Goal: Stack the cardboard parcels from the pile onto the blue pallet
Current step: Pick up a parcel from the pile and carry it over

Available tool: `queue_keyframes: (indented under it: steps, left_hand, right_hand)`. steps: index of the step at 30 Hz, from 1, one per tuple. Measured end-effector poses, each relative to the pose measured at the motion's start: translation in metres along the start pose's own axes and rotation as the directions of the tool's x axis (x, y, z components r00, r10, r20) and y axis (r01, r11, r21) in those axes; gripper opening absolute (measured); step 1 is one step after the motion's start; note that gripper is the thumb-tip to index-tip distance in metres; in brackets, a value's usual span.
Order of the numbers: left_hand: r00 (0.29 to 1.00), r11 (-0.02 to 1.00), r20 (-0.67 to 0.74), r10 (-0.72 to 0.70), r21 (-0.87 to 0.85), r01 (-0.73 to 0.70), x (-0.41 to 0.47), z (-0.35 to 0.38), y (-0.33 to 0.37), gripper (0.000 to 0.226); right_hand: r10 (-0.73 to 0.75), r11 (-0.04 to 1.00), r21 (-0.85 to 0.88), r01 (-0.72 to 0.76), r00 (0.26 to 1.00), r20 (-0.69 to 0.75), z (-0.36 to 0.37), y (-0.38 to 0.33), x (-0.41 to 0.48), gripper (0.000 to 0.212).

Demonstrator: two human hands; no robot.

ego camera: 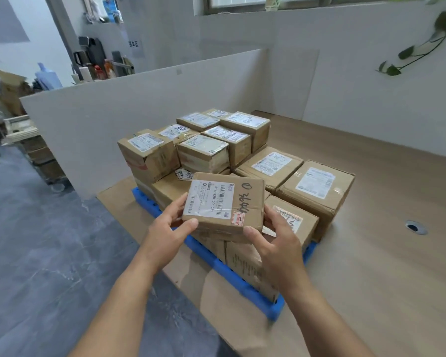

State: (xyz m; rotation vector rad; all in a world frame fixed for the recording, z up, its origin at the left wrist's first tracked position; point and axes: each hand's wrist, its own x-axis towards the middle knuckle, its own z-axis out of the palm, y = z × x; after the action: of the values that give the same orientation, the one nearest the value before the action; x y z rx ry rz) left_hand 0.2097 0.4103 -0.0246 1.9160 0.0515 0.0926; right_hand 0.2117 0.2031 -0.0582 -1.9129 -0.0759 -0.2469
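Note:
I hold a flat cardboard parcel point(224, 202) with a white label and black handwriting in the air above the near side of the stack. My left hand point(169, 229) grips its left edge, thumb on the front. My right hand point(274, 239) grips its right corner, thumb on the near edge. Below it the blue pallet point(245, 287) carries several taped cardboard parcels point(204, 153) in two or three layers, higher at the back left. Only the pallet's near edge shows.
The pallet lies on a brown cardboard sheet point(232, 315) over a wooden floor. A white partition wall point(139, 104) stands close behind the stack. Grey floor lies to the left, with a cart point(41, 161) of boxes. A round floor hole point(413, 226) is at the right.

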Motion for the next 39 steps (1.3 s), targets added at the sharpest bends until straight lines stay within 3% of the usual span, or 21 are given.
queue_keyframes:
  steps: [4, 8, 20, 23, 25, 27, 30, 32, 39]
  left_hand:
    - [0.999, 1.0, 0.033, -0.014, 0.022, 0.013, 0.035, -0.024, -0.009, 0.053]
    - [0.997, 0.997, 0.069, -0.023, 0.077, 0.018, 0.075, -0.054, -0.019, 0.051]
    - [0.967, 0.993, 0.252, 0.033, 0.101, -0.06, 0.153, -0.103, -0.04, 0.043]
    - [0.971, 0.943, 0.163, 0.175, 0.255, -0.213, 0.163, -0.118, -0.041, 0.046]
    - [0.935, 0.864, 0.055, 0.351, 0.367, -0.345, 0.171, -0.131, -0.04, 0.04]
    - [0.904, 0.777, 0.035, 0.426, 0.497, -0.386, 0.186, -0.144, -0.043, 0.042]
    - [0.935, 0.705, 0.095, 0.342, 0.632, -0.322, 0.207, -0.156, -0.05, 0.053]
    - [0.948, 0.697, 0.124, 0.293, 0.651, -0.301, 0.216, -0.159, -0.054, 0.042]
    - [0.922, 0.7, 0.177, 0.343, 0.607, -0.377, 0.23, -0.166, -0.059, 0.035]
  right_hand:
    - [0.021, 1.0, -0.022, -0.022, 0.999, -0.036, 0.033, -0.009, 0.02, 0.058]
    - [0.069, 0.995, -0.071, -0.076, 0.993, -0.096, 0.071, -0.018, 0.038, 0.071]
    - [0.168, 0.96, -0.159, -0.232, 0.926, -0.339, 0.148, -0.041, 0.066, 0.049]
    - [0.183, 0.953, -0.154, -0.26, 0.903, -0.389, 0.156, -0.045, 0.069, 0.046]
    - [0.2, 0.95, -0.139, -0.279, 0.889, -0.412, 0.163, -0.047, 0.07, 0.045]
    - [0.213, 0.948, -0.128, -0.293, 0.877, -0.43, 0.17, -0.05, 0.072, 0.045]
    - [0.213, 0.944, -0.138, -0.301, 0.87, -0.445, 0.182, -0.056, 0.076, 0.044]
    - [0.216, 0.942, -0.139, -0.306, 0.868, -0.447, 0.189, -0.059, 0.081, 0.044]
    - [0.226, 0.94, -0.135, -0.314, 0.867, -0.444, 0.214, -0.065, 0.098, 0.04]
